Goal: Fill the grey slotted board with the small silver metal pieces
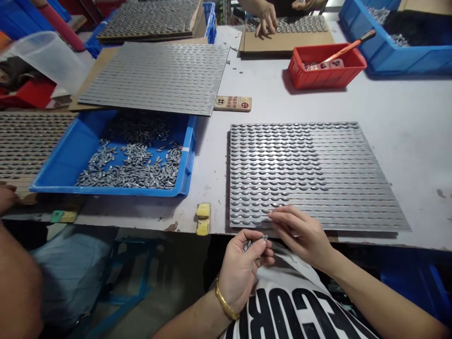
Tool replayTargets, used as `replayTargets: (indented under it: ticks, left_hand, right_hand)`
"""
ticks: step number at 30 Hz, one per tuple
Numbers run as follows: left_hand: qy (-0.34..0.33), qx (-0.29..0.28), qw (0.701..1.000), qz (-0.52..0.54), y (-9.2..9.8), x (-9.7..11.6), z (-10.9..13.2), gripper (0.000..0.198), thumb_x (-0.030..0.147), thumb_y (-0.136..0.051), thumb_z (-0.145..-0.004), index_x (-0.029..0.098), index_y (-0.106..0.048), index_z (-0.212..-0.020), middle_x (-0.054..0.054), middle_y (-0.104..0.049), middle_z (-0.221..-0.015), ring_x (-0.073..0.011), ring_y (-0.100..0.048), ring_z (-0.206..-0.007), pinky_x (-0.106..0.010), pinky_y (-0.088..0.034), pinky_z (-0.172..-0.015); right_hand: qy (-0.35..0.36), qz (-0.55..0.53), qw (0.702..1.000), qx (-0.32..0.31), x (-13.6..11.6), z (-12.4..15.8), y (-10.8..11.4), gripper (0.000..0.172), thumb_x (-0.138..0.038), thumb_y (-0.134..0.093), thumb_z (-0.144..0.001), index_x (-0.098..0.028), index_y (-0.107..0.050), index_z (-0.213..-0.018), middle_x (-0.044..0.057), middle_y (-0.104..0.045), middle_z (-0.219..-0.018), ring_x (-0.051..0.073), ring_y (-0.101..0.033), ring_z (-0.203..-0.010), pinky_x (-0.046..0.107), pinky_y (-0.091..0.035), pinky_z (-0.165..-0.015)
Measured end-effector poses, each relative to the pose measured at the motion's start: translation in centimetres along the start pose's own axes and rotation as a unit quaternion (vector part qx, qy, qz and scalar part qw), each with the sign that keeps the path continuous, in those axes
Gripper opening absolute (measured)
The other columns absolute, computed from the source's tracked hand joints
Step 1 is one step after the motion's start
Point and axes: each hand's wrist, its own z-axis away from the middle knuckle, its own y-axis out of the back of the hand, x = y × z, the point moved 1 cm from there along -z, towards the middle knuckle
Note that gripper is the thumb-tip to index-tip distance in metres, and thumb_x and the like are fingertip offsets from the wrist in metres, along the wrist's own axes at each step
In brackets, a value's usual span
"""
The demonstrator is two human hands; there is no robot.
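Head view, items on and about a pale worktop (409, 122), as seen from where I stand.

Item: left hand (242, 266), palm up before the near edge, fingers curled closed around a few small grey pieces (248, 245), one showing at the thumb tip.

Item: right hand (305, 233), over the near edge of a ridged board (360, 188); fingertips close together at the end of a lower row. Whether they grip a piece, I cannot tell.

Item: ridged board, flat on the worktop in front of the person; seated pieces (268, 160) fill much of its left side, while bare grooves run to the right.

Item: blue bin (116, 190), left of the board, holding loose pieces (134, 176).

Item: red bin (321, 81), beyond the board, an orange-handled tool (348, 50) leaning in it.

Handling, by judgement: pieces light, hard, smooth and apt to slip; best pinched across the wide middle, pointed ends free. Board probably stiff; best lifted level by opposite edges, clear of the rows.
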Motion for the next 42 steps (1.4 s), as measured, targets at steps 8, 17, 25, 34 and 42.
replayTargets:
  ticks: [8, 17, 25, 34, 42]
  left_hand:
    - [-0.028, -0.056, 0.998, 0.018, -1.0, -0.9, -0.6, 0.011, 0.022, -0.07, -0.077, 0.013, -0.067, -0.084, -0.007, -0.068, -0.084, -0.0158, -0.064, -0.081, -0.031, -0.048, -0.081]
    - [0.057, -0.052, 0.997, 0.007, -1.2, -0.5, -0.1, 0.03, 0.017, -0.06, -0.079, 0.012, -0.07, -0.106, -0.014, -0.067, -0.112, -0.0245, -0.059, -0.108, -0.039, -0.046, -0.095]
    - [0.062, -0.055, 0.996, 0.024, -1.2, 0.0, 0.1, 0.031, 0.011, -0.056, -0.081, 0.013, -0.07, -0.109, -0.013, -0.063, -0.122, -0.0241, -0.057, -0.112, -0.041, -0.043, -0.101]
    - [0.081, -0.056, 0.995, 0.032, -1.1, -0.3, -0.3, 0.034, 0.008, -0.056, -0.078, 0.009, -0.064, -0.112, -0.019, -0.063, -0.119, -0.0273, -0.063, -0.105, -0.044, -0.043, -0.1]
    - [0.087, -0.055, 0.994, 0.02, -0.9, -0.5, -0.5, 0.024, 0.007, -0.054, -0.08, 0.008, -0.061, -0.103, -0.016, -0.066, -0.106, -0.0268, -0.065, -0.102, -0.042, -0.044, -0.099]
  right_hand:
    - [0.021, -0.052, 0.998, -0.023, -2.0, 2.1, 0.0, 0.036, -0.011, -0.048, -0.09, -0.022, -0.059, -0.122, 0.011, -0.061, -0.105, 0.02, -0.06, -0.096, 0.034, -0.054, -0.078]
    - [0.026, 0.039, 0.999, 0.01, -0.2, 2.9, 0.2, 0.035, -0.009, -0.048, -0.089, -0.024, -0.061, -0.118, 0.008, -0.063, -0.091, 0.017, -0.06, -0.081, 0.029, -0.054, -0.066]
    - [0.004, -0.057, 0.997, -0.042, 0.2, 2.2, 0.4, 0.03, -0.013, -0.046, -0.092, -0.024, -0.06, -0.116, 0.008, -0.064, -0.102, 0.018, -0.063, -0.091, 0.029, -0.057, -0.071]
    - [0.004, 0.048, 0.997, 0.052, 1.7, 1.7, 0.4, 0.025, -0.011, -0.049, -0.09, -0.022, -0.06, -0.109, 0.007, -0.064, -0.092, 0.018, -0.062, -0.085, 0.03, -0.054, -0.071]
    - [0.057, 0.195, 0.979, -0.014, 3.2, 0.6, 0.0, 0.027, -0.006, -0.045, -0.089, -0.018, -0.06, -0.109, 0.009, -0.063, -0.095, 0.019, -0.055, -0.085, 0.032, -0.051, -0.072]
